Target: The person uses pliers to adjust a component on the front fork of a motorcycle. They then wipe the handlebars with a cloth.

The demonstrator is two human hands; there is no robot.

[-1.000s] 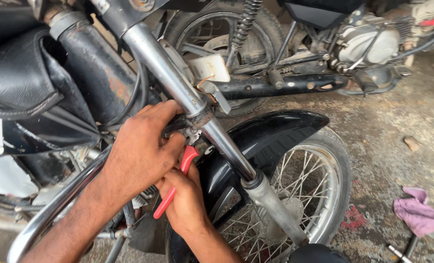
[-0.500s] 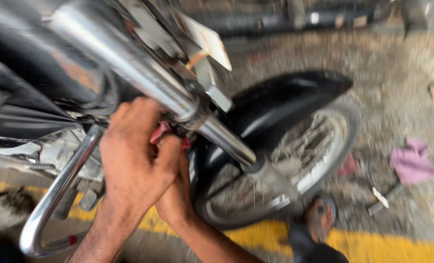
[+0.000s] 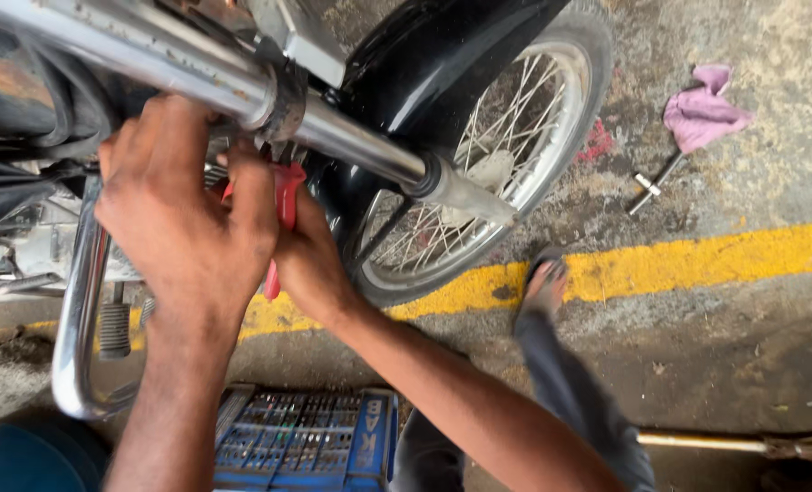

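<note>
Both my hands work close together under the chrome fork tube of a motorcycle. My right hand grips red-handled pliers, whose jaws are hidden behind the fork clamp. My left hand is curled over the same spot, covering the upper part of the pliers; what its fingers hold is hidden. Just right of my hands are the black front mudguard and the spoked front wheel.
A chrome crash guard curves down at the left. A blue socket tray lies below my arms. My leg and sandalled foot rest on a yellow floor line. A pink rag and a metal T-handle tool lie at upper right.
The view has tilted downward and moved closer, so the floor, the socket tray and my foot now show. My hands stay at the same spot under the fork with the pliers.
</note>
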